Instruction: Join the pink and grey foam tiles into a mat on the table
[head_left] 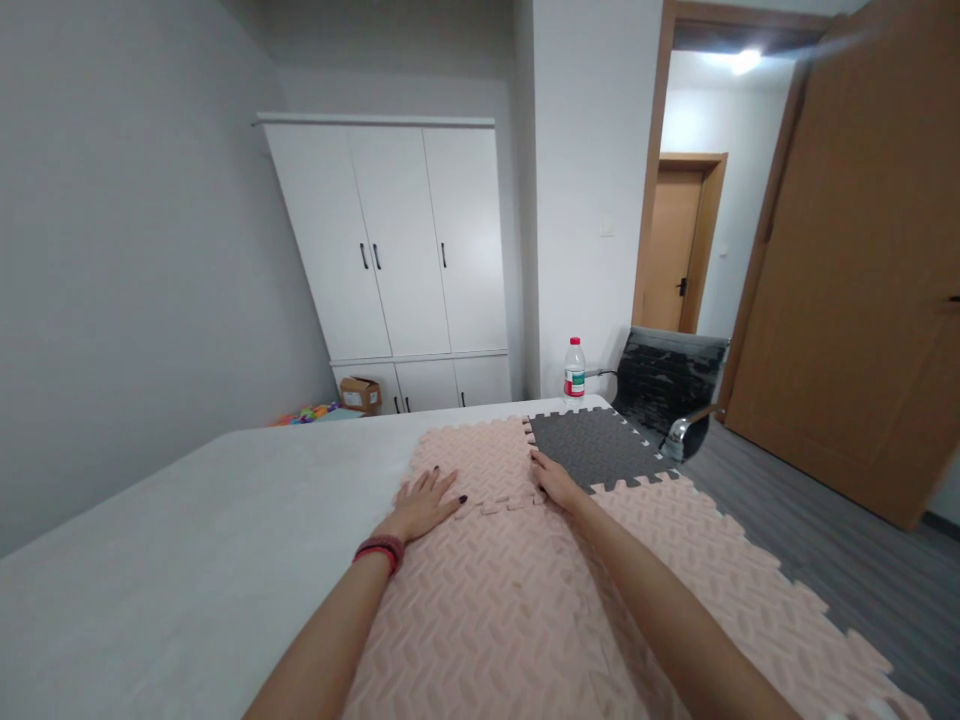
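Note:
My left hand (424, 502) lies spread on the left side of the far pink foam mat tile (480, 450), its fingers apart. My right hand (553, 478) rests at that tile's right edge, where it meets the dark grey foam mat tile (596, 447). The right fingers are bent and partly hidden, so I cannot tell whether they grip the edge. A near pink foam mat tile (495, 610) lies under my forearms, with a seam between it and the far one. Another pink tile (705, 550) lies to the right, below the grey one.
The tiles lie on a white-covered table (187, 560). A plastic bottle with a red cap (574, 372) stands near its far edge. Beyond are a black chair (664, 380), a white cabinet (397, 240), a cardboard box (361, 394) and an open wooden door (847, 260).

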